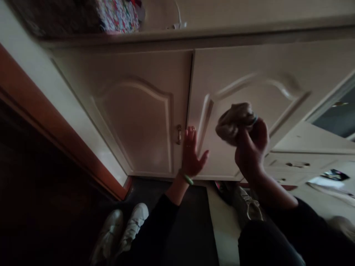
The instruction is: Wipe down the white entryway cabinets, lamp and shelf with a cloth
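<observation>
Our left hand (192, 153) was open at about 7 o'clock from the middle of the view, its fingers spread and pointing up, and it held nothing. It was just beside the small brass door handle (179, 135), though we could not tell whether the palm touched the cream cabinet door (249, 70) behind it. A green bracelet (185, 178) circled that wrist.

Our right hand (251, 151), at about 4 o'clock, was curled around the underside of a crumpled beige cloth (234, 123), with the fingers closed on it. The bundle was raised in front of the right-hand door, and a thin teal band (254, 119) showed along its edge.

The two panelled cabinet doors met at a narrow gap near the middle of the view, each with a raised, arched panel. A ledge (194, 37) ran above them at 12 o'clock, and a floral fabric (118, 14) lay beyond it at about 11 o'clock. An orange-brown wooden frame (55, 122) ran along the 9 o'clock side. White sneakers (119, 232) stood on a dark floor mat (177, 218) at about 7 o'clock, and another sneaker (246, 203) sat below our right arm. A low drawer front (298, 165) stood at about 3 o'clock.
</observation>
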Demonstrator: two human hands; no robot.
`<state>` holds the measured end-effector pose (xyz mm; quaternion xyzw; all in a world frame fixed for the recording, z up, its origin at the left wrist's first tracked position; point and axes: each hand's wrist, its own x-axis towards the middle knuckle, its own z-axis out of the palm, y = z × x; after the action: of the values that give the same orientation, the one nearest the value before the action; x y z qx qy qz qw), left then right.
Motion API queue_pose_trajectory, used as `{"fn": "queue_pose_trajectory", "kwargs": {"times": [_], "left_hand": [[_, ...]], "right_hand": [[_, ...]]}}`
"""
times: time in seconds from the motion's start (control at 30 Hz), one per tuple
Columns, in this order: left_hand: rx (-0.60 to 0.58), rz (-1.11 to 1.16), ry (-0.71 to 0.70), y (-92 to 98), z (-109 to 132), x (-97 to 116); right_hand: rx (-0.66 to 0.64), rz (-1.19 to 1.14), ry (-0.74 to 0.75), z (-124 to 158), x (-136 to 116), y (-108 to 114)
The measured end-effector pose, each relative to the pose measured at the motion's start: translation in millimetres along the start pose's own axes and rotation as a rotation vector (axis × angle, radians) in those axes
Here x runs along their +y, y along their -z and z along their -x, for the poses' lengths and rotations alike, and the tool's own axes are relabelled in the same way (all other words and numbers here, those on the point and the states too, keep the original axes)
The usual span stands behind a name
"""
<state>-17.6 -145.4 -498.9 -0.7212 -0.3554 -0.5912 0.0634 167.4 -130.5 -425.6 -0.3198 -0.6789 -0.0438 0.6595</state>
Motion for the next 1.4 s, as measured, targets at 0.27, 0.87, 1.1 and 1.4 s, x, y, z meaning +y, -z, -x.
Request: {"fn": "queue_pose_trajectory", "kwargs": {"times": [0.27, 0.87, 1.1, 1.4], "left_hand": [[0.164, 0.032, 0.046, -49.2, 27.6, -23.0], [0.202, 0.088, 0.062, -46.0, 27.7, -31.7], [0.13, 0.29, 0.205, -30.9, 25.4, -25.7], [0.131, 0.59, 0.408, -16.8, 6.3, -26.5]], "right_hand": [[-0.386, 0.501, 0.506, -86.9, 41.5, -47.8], [0.309, 0.703, -0.352, -12.6, 179.5, 85.9], [0.326, 0.521, -0.3, -91.8, 118.4, 35.8], [-0.207, 0.619, -0.125, -28.6, 52.5, -98.6]]}}
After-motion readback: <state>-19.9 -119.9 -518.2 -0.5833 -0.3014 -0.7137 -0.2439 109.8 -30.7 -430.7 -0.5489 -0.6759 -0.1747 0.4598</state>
